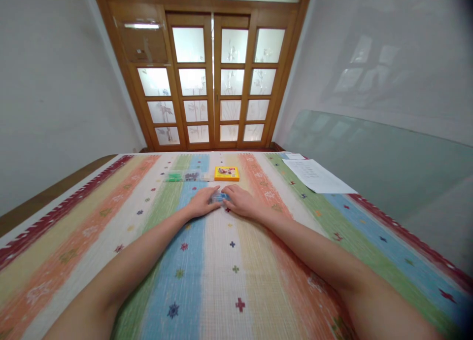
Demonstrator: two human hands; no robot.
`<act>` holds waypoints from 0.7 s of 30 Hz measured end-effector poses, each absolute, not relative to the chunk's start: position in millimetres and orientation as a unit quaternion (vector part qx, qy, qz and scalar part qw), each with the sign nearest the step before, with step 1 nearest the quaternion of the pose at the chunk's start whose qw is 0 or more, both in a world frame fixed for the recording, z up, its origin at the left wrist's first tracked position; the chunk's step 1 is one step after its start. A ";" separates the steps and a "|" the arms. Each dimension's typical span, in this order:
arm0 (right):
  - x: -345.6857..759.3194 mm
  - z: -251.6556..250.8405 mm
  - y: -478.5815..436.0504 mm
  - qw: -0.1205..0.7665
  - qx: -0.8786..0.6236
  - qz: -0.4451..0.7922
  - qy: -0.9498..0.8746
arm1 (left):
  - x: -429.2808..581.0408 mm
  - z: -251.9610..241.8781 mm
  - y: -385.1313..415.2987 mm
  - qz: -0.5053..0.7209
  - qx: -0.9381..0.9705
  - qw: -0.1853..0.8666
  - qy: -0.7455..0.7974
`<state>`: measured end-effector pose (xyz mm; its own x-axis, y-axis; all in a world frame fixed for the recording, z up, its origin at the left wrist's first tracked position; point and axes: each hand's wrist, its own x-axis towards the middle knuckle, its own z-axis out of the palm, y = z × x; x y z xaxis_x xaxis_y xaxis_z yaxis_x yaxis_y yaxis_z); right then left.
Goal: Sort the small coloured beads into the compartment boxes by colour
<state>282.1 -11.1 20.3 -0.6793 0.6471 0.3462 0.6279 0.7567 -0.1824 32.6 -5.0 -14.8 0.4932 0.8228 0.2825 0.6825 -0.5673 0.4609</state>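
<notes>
A small clear plastic box (pixel 219 197) with something blue in it sits on the striped tablecloth between my two hands. My left hand (pixel 201 202) grips its left side, thumb and fingers curled round it. On the opposite side, my right hand (pixel 241 201) holds the box with bent fingers at its edge. What the blue contents are is too small to make out. Just beyond the hands lies a flat yellow box (pixel 226 174) with a printed picture on top. To its left are a clear box with green pieces (pixel 174 176) and another with dark pieces (pixel 192 176).
The long table wears a striped tablecloth (pixel 221 281). White paper sheets (pixel 316 176) lie at its right edge. A pale green panel (pixel 369 157) stands along the right wall. Wooden doors with glass panes (pixel 214 84) rise beyond the far edge.
</notes>
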 end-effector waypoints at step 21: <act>259.4 2.8 -11.7 0.199 -0.332 -0.045 -0.921 | 27.8 -7.3 -23.4 0.285 0.836 0.173 0.436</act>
